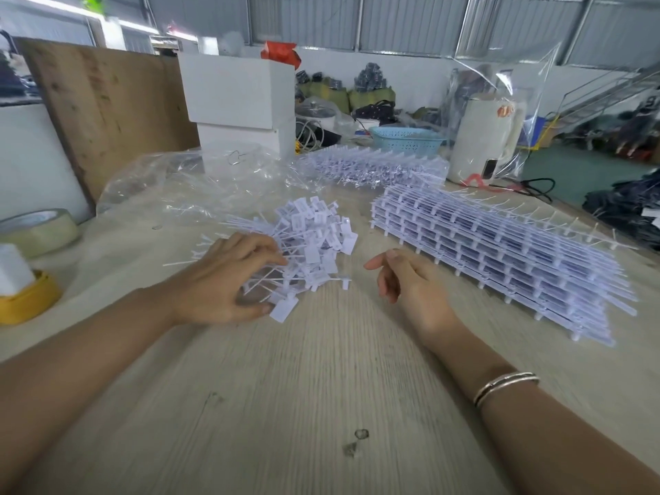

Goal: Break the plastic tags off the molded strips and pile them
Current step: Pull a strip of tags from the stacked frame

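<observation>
White plastic covers most of the bench: a loose pile of broken-off tags lies left of centre on the wooden table, and a tall stack of uncut molded strips sits to the right, its near end within easy reach of the right hand. A second heap of strips lies farther back, beside a crumpled clear bag. The left hand rests on the near-left edge of the pile, fingers spread and bent over the tags with the thumb low against the table; it seems to be gathering or pressing the loose pieces together, though whether it actually pinches any tag I cannot tell. The right hand hovers just above the table between pile and stack, apart from both, palm turned inward, fingers loosely curled and holding nothing. That layout makes sense: stock on one side, finished pieces on the other, and a bare working strip of table between them. The pile is still small against the stack, so most of the job looks ahead. The likely next need is a fresh strip from the stack's top. The tags' thin stalks poke out every way, so the heap could snag and scatter if swept carelessly.
</observation>
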